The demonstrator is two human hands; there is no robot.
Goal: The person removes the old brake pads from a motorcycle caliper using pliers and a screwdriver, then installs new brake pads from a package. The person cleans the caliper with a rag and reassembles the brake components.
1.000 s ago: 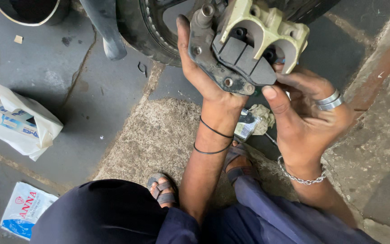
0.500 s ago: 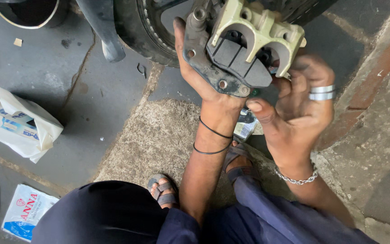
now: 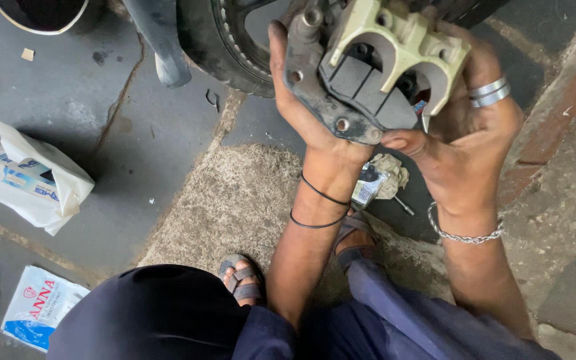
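Left hand cups the brake caliper from beneath, fingers wrapped up its dark bracket; right hand grips the cream body, thumb pressing the brake pads. Caliper sits chest-high, just before the tyre. Best kept level, thumb square on the pad. Tyre crowds the top; open floor lies left, toward the white bag.

Roadside repair spot: tyre, stained concrete floor.
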